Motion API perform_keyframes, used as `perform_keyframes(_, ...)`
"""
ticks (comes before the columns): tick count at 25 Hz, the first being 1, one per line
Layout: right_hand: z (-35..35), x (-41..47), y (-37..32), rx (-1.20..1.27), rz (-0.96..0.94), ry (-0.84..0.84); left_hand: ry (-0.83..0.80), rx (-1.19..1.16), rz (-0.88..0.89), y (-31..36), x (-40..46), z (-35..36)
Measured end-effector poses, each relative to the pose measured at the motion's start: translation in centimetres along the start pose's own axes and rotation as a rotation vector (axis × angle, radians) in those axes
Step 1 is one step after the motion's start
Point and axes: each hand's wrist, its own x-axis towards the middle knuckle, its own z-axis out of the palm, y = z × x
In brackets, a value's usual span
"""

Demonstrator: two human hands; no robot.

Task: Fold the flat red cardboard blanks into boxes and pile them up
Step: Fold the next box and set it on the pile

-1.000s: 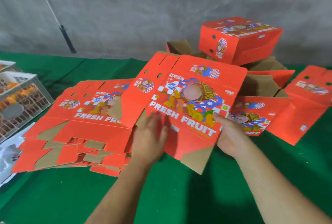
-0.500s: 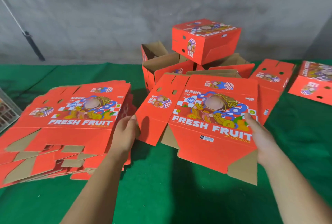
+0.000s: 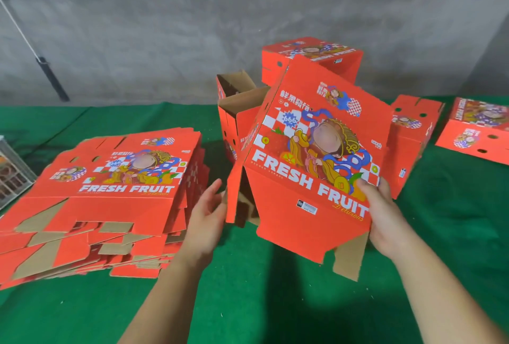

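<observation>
A red "FRESH FRUIT" cardboard blank [image 3: 311, 156] is lifted off the green table [image 3: 248, 288] and partly opened into a box shape, tilted toward me. My right hand [image 3: 382, 214] grips its lower right corner, thumb on the printed face. My left hand [image 3: 208, 214] is at the blank's left side flap with straight fingers touching its edge. A stack of flat red blanks [image 3: 110, 192] lies at the left. Behind the held blank stand folded boxes [image 3: 311, 59], one closed on top of open ones [image 3: 239, 112].
More red boxes [image 3: 473, 134] lie at the right on the table, one [image 3: 413, 128] just behind the held blank. A wire crate [image 3: 13, 172] sits at the far left edge. A grey concrete wall closes the back, with a dark-handled pole [image 3: 49, 76] leaning on it.
The blank has been raised from lying flat and swung upright, its side panel folding back. My left hand slid from its left corner to the side flap. The camera moved closer.
</observation>
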Motion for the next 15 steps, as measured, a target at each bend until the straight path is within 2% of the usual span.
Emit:
perform_keyframes(4, 1.0, -0.6, 1.4, -0.046, -0.029, 0.063, -0.080, 0.140, 0.080, -0.2, -0.3, 1.6)
perform_keyframes(6, 0.7, -0.6, 1.9, -0.104, -0.045, 0.061, -0.003, 0.144, 0.081, -0.4, -0.2, 1.3)
perform_keyframes(8, 0.2, -0.4, 2.6, -0.133, -0.025, 0.071, 0.164, 0.125, 0.118, 0.1, -0.1, 0.9)
perform_keyframes(11, 0.0, -0.3, 4.0, -0.096, 0.131, -0.008, 0.277, -0.003, 0.235, 2.4, 0.6, 0.5)
perform_keyframes(13, 0.1, -0.6, 5.2, -0.032, 0.260, -0.054, 0.270, -0.075, 0.312, 4.2, 1.1, 0.6)
perform_keyframes(15, 0.5, -1.0, 6.1, 0.093, 0.377, -0.092, 0.207, -0.046, 0.368, 5.4, 1.4, 0.6)
